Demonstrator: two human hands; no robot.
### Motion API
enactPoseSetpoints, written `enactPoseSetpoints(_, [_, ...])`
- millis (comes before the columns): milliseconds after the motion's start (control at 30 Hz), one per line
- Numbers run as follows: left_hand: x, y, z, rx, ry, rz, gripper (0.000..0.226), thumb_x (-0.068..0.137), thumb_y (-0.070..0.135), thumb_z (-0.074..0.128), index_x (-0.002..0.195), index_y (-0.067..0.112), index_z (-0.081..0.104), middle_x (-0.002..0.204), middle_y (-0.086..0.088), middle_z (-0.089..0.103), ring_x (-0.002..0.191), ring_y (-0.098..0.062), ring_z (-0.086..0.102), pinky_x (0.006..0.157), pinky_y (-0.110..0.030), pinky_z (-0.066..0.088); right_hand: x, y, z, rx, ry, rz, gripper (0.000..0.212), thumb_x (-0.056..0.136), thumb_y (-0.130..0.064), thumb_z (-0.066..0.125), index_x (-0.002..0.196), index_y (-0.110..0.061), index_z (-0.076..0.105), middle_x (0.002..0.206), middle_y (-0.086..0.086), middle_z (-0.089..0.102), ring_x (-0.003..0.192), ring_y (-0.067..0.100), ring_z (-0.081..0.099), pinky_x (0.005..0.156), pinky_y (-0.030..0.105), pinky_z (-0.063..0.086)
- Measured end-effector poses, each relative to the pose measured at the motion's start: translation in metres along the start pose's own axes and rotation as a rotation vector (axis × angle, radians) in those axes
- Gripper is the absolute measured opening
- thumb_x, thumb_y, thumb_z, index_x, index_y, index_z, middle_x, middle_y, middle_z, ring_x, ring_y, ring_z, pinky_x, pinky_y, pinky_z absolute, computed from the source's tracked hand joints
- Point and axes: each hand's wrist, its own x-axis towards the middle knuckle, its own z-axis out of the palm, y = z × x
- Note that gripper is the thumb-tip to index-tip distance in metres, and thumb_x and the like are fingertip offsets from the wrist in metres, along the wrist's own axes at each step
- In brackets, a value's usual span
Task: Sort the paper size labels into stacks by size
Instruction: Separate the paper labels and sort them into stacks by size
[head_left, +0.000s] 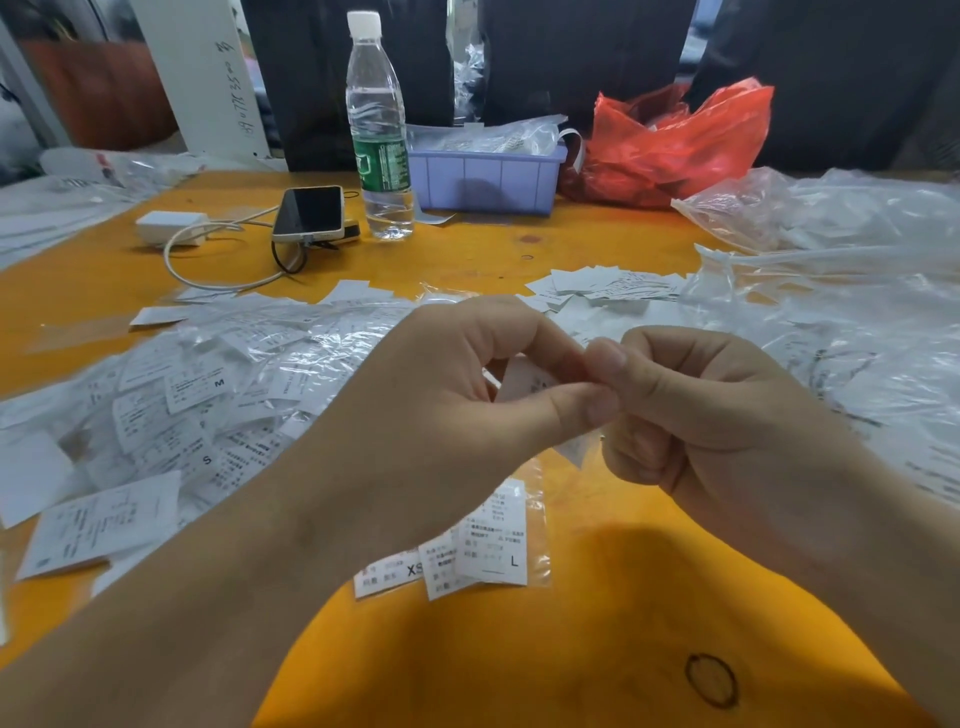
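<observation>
Two hands meet above the orange table (467, 675); the left hand (467, 395) pinches a white label (524, 379) between thumb and curled forefinger; the right hand (691, 410), fingers curled, grips the same label; an L label (496, 545) and an XS label (389, 574) lie just below; a loose heap of labels (182, 405) lies left.

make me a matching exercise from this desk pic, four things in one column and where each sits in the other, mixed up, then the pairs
Things:
1. water bottle
2. phone
3. red plastic bag
4. label marked L

Places:
A. on the orange table near the person, below the hands, beside the XS label
B. far side, right of the purple bin
C. upright, just left of the purple bin
D. lying left of the bottle, with a cable attached

Pairs: 1-C, 2-D, 3-B, 4-A
</observation>
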Motion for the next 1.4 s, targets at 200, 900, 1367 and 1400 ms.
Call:
enactPoseSetpoints(200, [0.002, -0.002, -0.003, -0.048, 0.059, -0.104, 0.015, 0.072, 0.045, 0.067, 0.082, 0.035, 0.073, 0.075, 0.013, 0.071, 0.073, -0.005, 0.067, 0.066, -0.026, 0.048, 0.001, -0.002, -0.001, -0.034, 0.023, -0.033, 0.035, 0.068, -0.042, 0.071, 0.049, -0.018, 0.054, 0.047, 0.003, 0.035, 0.044, 0.016, 0.028, 0.045, 0.022, 0.033])
enactPoseSetpoints(900, [0.004, -0.012, 0.011, -0.395, 0.148, -0.303, 0.006, 0.081, 0.027, 0.075, 0.079, 0.021, 0.076, 0.078, 0.001, 0.073, 0.069, -0.011, 0.065, 0.062, -0.025, 0.053, 0.000, 0.005, 0.000, -0.411, 0.280, -0.314, 0.014, 0.084, -0.028, 0.060, 0.081, -0.018, 0.070, 0.067, -0.006, 0.064, 0.066, 0.010, 0.059, 0.060, 0.021, 0.049])
enactPoseSetpoints(1367, [0.000, -0.002, -0.009, -0.199, 0.347, 0.027, 0.019, 0.088, 0.020, 0.064, 0.101, 0.034, 0.064, 0.085, 0.015, 0.072, 0.084, -0.003, 0.069, 0.059, -0.017, 0.054, 0.002, 0.005, -0.005, -0.543, 0.093, -0.187, 0.027, 0.085, -0.035, 0.051, 0.064, -0.022, 0.060, 0.078, -0.002, 0.055, 0.080, 0.025, 0.053, 0.073, 0.048, 0.039])
enactPoseSetpoints(1400, [0.000, -0.002, -0.008, -0.193, 0.333, 0.034, 0.020, 0.087, 0.021, 0.064, 0.101, 0.034, 0.064, 0.083, 0.015, 0.071, 0.081, -0.004, 0.068, 0.059, -0.017, 0.054, 0.002, 0.005, -0.004, -0.543, 0.068, -0.190, 0.027, 0.085, -0.035, 0.050, 0.063, -0.024, 0.059, 0.078, -0.003, 0.054, 0.081, 0.025, 0.053, 0.072, 0.044, 0.038])
